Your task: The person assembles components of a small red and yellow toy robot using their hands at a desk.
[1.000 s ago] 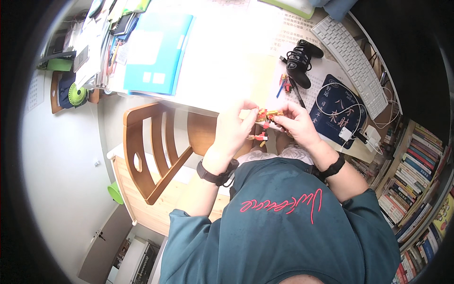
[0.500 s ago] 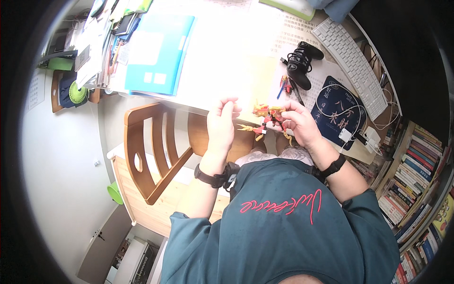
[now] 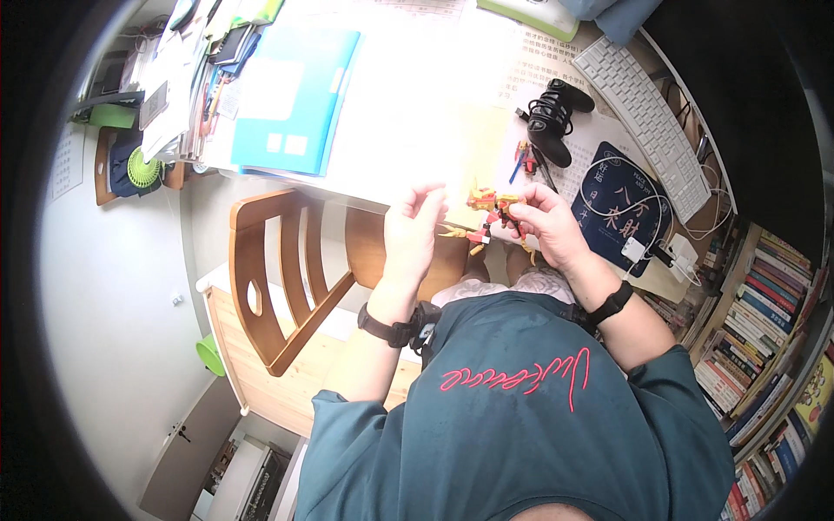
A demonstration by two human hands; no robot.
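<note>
A red, yellow and black toy brick figure (image 3: 488,207) is held over the desk's near edge. My right hand (image 3: 552,227) is closed around its right side, thumb and fingers pinching it. Yellow pointed parts stick out from the figure toward the left, and a small white piece shows low on it. My left hand (image 3: 412,233) is raised just left of the figure, apart from it. Its thumb and forefinger are bent toward each other; anything between them is too small to make out.
A black game controller (image 3: 556,117) wrapped in its cable lies beyond my right hand, near small red and blue toy parts (image 3: 525,160). A dark blue mat (image 3: 615,208), white keyboard (image 3: 643,113) and blue folder (image 3: 295,100) are on the desk. A wooden chair (image 3: 278,278) stands left.
My left hand has shifted slightly to the right and its fingers have tilted. My right hand has moved a little along the toy figure, its thumb now further over it.
</note>
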